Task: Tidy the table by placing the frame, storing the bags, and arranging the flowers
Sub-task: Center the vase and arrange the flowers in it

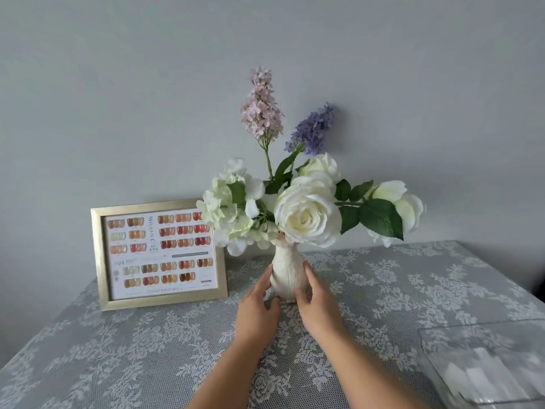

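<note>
So, head view only. Both hands were on the white vase (287, 276), mid-worktop, near the back wall. Left hand (259, 308) cupped the vase's left side, fingers lightly curved against it, thumb near the base. Right hand (317, 302) did the same on the right side, fingers wrapped round the body. Vase stood upright on the lace-covered worktop (118, 349). Flowers (306, 216) sat in the vase: big white rose in front, white hydrangea to the left, another white rose drooping right, pink and purple spikes standing tall at the back. Gold frame (159, 255) stood upright just left of the vase, close to the wall, showing a chart of nail colour swatches; hydrangea overlapped its top right corner. Clear box (483, 364) sat at the worktop's near right corner with white bags inside, blurred.
</note>
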